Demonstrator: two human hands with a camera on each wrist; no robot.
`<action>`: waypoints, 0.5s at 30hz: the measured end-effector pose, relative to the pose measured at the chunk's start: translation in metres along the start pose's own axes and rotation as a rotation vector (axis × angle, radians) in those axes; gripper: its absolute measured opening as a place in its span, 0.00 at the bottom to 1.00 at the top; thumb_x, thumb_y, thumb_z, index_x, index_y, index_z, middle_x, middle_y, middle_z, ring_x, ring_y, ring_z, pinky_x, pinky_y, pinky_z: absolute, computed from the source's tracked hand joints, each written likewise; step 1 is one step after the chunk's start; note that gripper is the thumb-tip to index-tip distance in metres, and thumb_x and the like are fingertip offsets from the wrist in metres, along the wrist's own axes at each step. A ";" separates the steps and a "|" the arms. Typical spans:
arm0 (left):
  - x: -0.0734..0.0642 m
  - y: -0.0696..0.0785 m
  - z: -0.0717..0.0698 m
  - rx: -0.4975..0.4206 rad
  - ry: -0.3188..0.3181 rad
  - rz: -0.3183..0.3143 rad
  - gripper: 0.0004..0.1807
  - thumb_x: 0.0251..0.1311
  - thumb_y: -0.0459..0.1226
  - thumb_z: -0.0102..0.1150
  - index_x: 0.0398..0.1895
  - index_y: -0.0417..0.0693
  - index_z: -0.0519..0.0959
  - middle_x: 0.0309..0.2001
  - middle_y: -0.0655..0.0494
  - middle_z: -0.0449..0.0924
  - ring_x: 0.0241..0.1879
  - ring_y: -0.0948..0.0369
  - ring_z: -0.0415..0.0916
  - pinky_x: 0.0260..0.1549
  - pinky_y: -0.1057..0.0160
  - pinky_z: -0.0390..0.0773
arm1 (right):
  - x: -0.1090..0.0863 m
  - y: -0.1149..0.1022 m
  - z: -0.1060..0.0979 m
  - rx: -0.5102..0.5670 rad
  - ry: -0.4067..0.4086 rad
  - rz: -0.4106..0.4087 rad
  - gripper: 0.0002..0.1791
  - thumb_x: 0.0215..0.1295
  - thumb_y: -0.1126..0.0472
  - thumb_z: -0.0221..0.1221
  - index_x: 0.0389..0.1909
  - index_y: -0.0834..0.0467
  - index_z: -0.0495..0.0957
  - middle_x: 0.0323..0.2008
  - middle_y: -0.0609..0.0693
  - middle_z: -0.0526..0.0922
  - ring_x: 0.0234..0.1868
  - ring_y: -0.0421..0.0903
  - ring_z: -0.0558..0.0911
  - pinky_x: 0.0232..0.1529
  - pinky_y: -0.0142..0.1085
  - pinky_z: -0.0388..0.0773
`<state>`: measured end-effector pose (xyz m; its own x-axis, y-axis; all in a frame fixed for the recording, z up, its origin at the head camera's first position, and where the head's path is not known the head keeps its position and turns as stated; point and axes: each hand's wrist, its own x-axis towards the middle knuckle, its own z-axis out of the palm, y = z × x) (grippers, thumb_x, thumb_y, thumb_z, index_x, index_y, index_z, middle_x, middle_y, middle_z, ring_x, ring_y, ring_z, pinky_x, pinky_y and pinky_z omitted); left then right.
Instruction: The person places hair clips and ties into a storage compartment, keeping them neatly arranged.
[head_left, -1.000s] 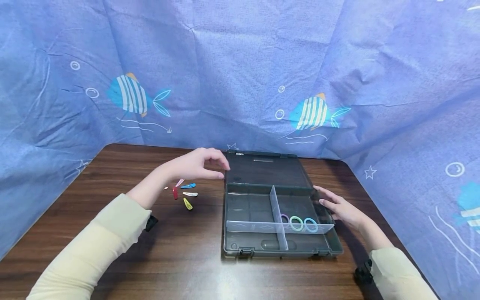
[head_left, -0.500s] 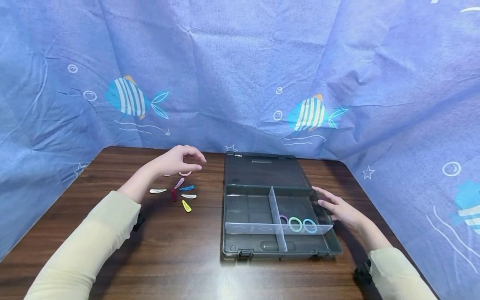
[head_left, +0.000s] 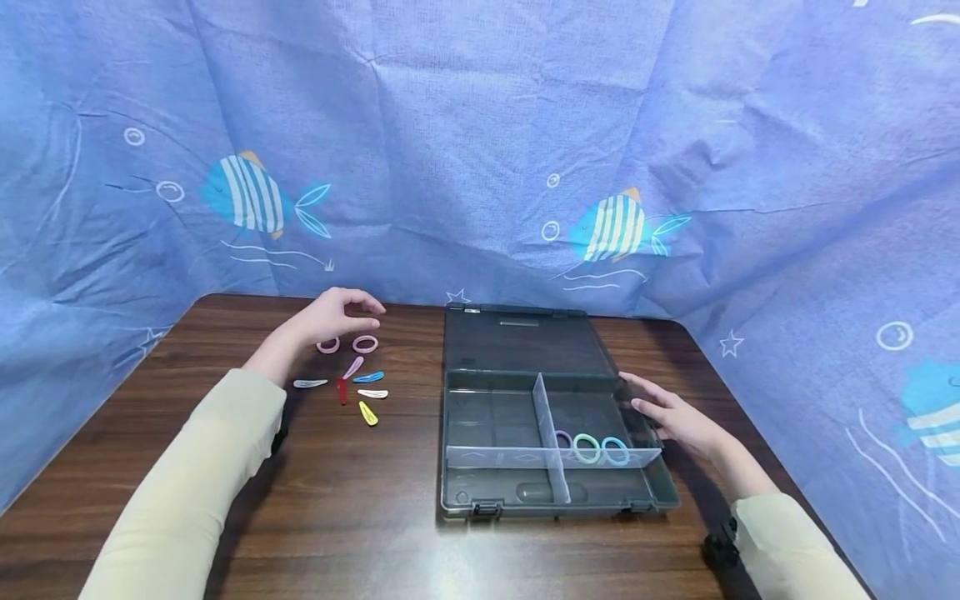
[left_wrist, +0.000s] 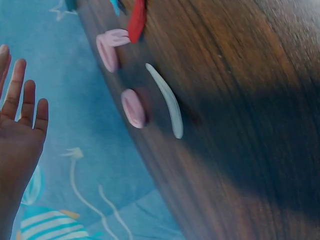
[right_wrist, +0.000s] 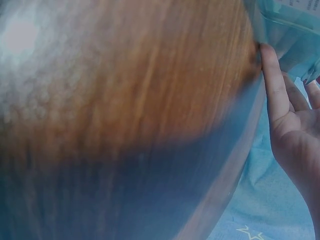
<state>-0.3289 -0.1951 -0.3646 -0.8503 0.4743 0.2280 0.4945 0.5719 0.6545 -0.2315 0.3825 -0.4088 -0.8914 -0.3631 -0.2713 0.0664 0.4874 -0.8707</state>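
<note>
My left hand [head_left: 330, 317] hovers with nothing in it over the far left of the table, fingers loosely bent. Just below it lie two pink hair ties [left_wrist: 133, 108], one partly covered by the hand in the head view. Nearer me are several snap hair clips, among them a red clip [head_left: 342, 392], a blue clip [head_left: 369, 377], a yellow clip [head_left: 367, 413] and a white clip [head_left: 372, 394]. My right hand [head_left: 678, 421] touches the right side wall of a dark see-through divided box [head_left: 558, 510], fingers extended along it.
The box's lid [head_left: 525, 342] lies back toward the curtain [head_left: 465, 125]. Pale dividers [head_left: 495, 457] split the inside. One compartment holds a purple, a green [head_left: 575, 450] and a blue hair tie. Brown wooden table [head_left: 360, 517] surrounds the box.
My left hand has moved left, away from the box, to above the pink hair ties, uncovering clips. My right hand stays at the box's side. The view has shifted slightly.
</note>
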 end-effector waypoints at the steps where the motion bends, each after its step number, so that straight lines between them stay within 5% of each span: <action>1: 0.001 -0.003 0.000 0.001 0.007 -0.006 0.12 0.57 0.37 0.64 0.44 0.44 0.81 0.46 0.45 0.81 0.49 0.52 0.76 0.51 0.52 0.70 | 0.000 0.000 0.000 0.002 0.001 0.002 0.31 0.74 0.51 0.44 0.74 0.45 0.46 0.73 0.60 0.45 0.69 0.64 0.54 0.49 0.58 0.71; 15: 0.007 -0.032 0.013 0.039 -0.012 -0.126 0.14 0.57 0.31 0.62 0.47 0.38 0.79 0.47 0.40 0.80 0.56 0.45 0.70 0.56 0.44 0.64 | -0.001 -0.001 0.000 0.000 -0.003 0.014 0.31 0.74 0.50 0.44 0.74 0.44 0.45 0.74 0.58 0.43 0.70 0.64 0.53 0.51 0.59 0.70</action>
<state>-0.3483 -0.2011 -0.3936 -0.9039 0.4050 0.1373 0.3910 0.6525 0.6491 -0.2304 0.3822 -0.4073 -0.8889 -0.3585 -0.2851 0.0794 0.4923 -0.8668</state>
